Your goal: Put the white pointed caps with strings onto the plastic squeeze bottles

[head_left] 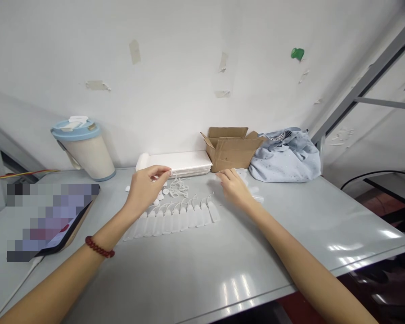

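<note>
Desk (175,279) before wall (175,58). Left of frame, on desk: tablet (67,225), cup (91,155) behind it. Centre: row of plastic pieces (183,219); string pile (179,187) just behind, small bits (160,196) left of pile, stack (178,162) behind both. Right of stack: box (234,154), then bag (286,157).

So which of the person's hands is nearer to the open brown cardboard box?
Right. The right hand is just in front of the box; the left hand is farther away, to the box's left, near the flat white stack.
</note>
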Available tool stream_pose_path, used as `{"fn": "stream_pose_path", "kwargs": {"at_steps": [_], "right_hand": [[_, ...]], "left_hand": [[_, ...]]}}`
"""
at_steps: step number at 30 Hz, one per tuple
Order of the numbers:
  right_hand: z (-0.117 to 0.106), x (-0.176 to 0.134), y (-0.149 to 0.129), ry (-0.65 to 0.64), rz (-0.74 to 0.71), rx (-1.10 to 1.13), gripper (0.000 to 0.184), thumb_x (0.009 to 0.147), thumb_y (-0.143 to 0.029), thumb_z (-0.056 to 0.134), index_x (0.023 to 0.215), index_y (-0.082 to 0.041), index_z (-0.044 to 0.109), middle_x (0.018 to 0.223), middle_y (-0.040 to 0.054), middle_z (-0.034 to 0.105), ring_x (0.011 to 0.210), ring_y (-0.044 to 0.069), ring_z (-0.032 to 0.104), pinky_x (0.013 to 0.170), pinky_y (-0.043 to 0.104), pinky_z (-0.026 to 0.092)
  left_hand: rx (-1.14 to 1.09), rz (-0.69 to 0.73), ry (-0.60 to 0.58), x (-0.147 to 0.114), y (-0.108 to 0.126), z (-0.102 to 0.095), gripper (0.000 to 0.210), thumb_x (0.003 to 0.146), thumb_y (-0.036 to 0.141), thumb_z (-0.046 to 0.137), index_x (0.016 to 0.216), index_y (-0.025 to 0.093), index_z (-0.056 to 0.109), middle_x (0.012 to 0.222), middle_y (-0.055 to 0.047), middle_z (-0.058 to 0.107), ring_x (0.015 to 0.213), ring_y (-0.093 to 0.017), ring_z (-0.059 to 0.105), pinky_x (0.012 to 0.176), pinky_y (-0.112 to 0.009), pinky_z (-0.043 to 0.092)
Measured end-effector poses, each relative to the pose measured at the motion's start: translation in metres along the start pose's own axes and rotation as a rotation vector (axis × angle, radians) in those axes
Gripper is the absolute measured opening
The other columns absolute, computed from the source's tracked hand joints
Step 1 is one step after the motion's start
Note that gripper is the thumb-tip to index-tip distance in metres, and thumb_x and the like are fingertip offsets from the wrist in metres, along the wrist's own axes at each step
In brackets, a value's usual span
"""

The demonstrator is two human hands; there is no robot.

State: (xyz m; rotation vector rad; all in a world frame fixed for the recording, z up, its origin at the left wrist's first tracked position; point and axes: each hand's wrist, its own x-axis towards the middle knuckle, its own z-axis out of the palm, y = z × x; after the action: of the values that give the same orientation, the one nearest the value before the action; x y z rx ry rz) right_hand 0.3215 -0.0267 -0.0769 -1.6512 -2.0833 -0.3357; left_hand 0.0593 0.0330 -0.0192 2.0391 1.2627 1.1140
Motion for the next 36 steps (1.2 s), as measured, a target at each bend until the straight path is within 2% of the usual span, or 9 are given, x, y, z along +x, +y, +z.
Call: {"fn": "stream_pose_path", "kwargs": {"at_steps": [4,6,9,13,16,21,29,33,36], "right_hand": [[-0.018,-0.003,-0.029,0.055,-0.014,0.162,0.031,0.088,-0.009,0.044,0.117,-0.014,0.052,0.109,0.0140,0.057,0.099,0.023,0.055,0.082,0.038,0.049],[-0.028,-0.007,-0.051,0.066,0.010,0.499,0.027,0.088,-0.014,0.049,0.114,-0.016,0.053,0.104,0.0115,0.059,0.093,0.021,0.058,0.077,0.035,0.052],[-0.040,-0.014,-0.084,-0.092,0.103,0.874,0.029,0.088,-0.023,0.055,0.117,-0.021,0.053,0.105,0.0082,0.060,0.091,0.018,0.061,0.067,0.029,0.053],[-0.047,-0.022,-0.111,-0.220,0.150,1.111,0.035,0.086,-0.024,0.058,0.121,-0.024,0.053,0.112,0.0068,0.059,0.098,0.018,0.059,0.072,0.029,0.053],[-0.045,-0.023,-0.113,-0.232,0.183,1.169,0.036,0.085,-0.023,0.059,0.121,-0.024,0.053,0.110,0.0065,0.058,0.098,0.018,0.059,0.074,0.031,0.053],[-0.041,-0.022,-0.109,-0.229,0.255,1.209,0.035,0.084,-0.024,0.059,0.119,-0.022,0.052,0.107,0.0066,0.056,0.091,0.017,0.059,0.069,0.029,0.053],[-0.040,-0.025,-0.111,-0.137,0.126,0.996,0.035,0.087,-0.020,0.054,0.122,-0.022,0.052,0.106,0.0065,0.059,0.091,0.016,0.059,0.072,0.029,0.053],[-0.039,-0.027,-0.112,-0.096,0.092,0.965,0.036,0.088,-0.019,0.052,0.123,-0.022,0.050,0.108,0.0072,0.060,0.090,0.015,0.060,0.070,0.028,0.054],[-0.039,-0.027,-0.114,-0.090,0.106,0.983,0.034,0.088,-0.019,0.053,0.122,-0.023,0.051,0.108,0.0068,0.060,0.089,0.015,0.060,0.069,0.028,0.054]], "left_hand": [[0.009,-0.027,0.000,-0.022,0.002,-0.005,0.014,0.077,0.032,0.062,0.077,0.022,0.071,0.079,0.000,0.072,0.074,-0.018,0.060,0.066,-0.028,0.046],[0.041,0.016,0.043,-0.036,0.005,-0.005,0.011,0.077,0.030,0.062,0.076,0.023,0.070,0.076,0.001,0.071,0.072,-0.017,0.060,0.067,-0.028,0.046],[0.038,0.150,0.101,-0.054,0.010,-0.003,0.007,0.077,0.025,0.062,0.075,0.021,0.068,0.072,0.002,0.070,0.067,-0.015,0.060,0.064,-0.027,0.046],[-0.031,0.372,0.139,-0.066,0.020,-0.001,0.006,0.080,0.018,0.062,0.075,0.020,0.066,0.073,0.002,0.069,0.068,-0.013,0.061,0.065,-0.025,0.048],[-0.090,0.381,0.114,-0.069,0.024,-0.003,0.007,0.081,0.014,0.062,0.076,0.019,0.065,0.075,0.002,0.069,0.068,-0.012,0.062,0.064,-0.023,0.049],[-0.091,0.440,0.104,-0.072,0.023,-0.004,0.008,0.081,0.010,0.062,0.081,0.017,0.066,0.078,0.000,0.068,0.072,-0.012,0.063,0.067,-0.022,0.050],[0.014,0.692,0.110,-0.076,0.019,0.004,0.019,0.083,-0.001,0.055,0.092,0.014,0.062,0.090,-0.005,0.066,0.085,-0.013,0.062,0.077,-0.025,0.052],[0.074,0.749,0.069,-0.078,0.017,0.006,0.023,0.083,-0.003,0.052,0.096,0.014,0.061,0.095,-0.007,0.064,0.089,-0.015,0.061,0.080,-0.028,0.052],[0.090,0.753,0.090,-0.079,0.017,0.005,0.024,0.083,-0.003,0.053,0.098,0.014,0.060,0.094,-0.007,0.063,0.089,-0.015,0.061,0.081,-0.028,0.052]]}}
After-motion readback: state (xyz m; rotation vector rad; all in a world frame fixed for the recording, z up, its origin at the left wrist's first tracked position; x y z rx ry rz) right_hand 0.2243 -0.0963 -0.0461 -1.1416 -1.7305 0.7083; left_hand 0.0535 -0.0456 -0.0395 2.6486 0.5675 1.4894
